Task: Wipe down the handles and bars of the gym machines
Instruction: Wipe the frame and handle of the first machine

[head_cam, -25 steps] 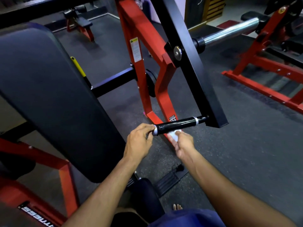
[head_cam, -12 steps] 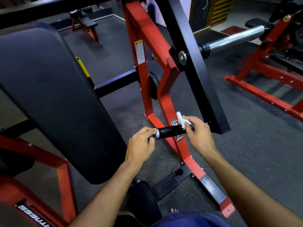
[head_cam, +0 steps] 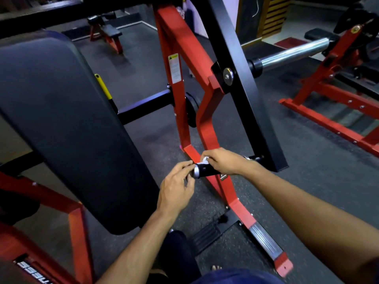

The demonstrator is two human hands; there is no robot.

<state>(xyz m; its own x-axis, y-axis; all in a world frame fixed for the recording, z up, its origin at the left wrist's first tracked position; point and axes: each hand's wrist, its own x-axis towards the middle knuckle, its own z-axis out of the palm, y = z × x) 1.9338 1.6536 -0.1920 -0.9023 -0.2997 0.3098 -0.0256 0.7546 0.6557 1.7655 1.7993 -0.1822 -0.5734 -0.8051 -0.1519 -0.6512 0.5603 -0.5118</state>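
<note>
While left hand (head_cam: pixel 176 189) pinches handle (head_cam: pixel 203 171) end, right hand (head_cam: pixel 223 160) has slid toward it, fingers (head_cam: pixel 212 155) clamping cloth (head_cam: pixel 205 160) over handle.

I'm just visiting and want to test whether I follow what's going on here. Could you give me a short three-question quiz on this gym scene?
1. Which hand presses the white cloth onto the black handle grip? A) left B) right C) neither
2. True or false: the left hand hangs free, touching nothing.
3. Fill in: the machine's frame is painted ___.
Key: 1 B, the right hand. 2 False, it holds the grip's end. 3 Red.
</note>
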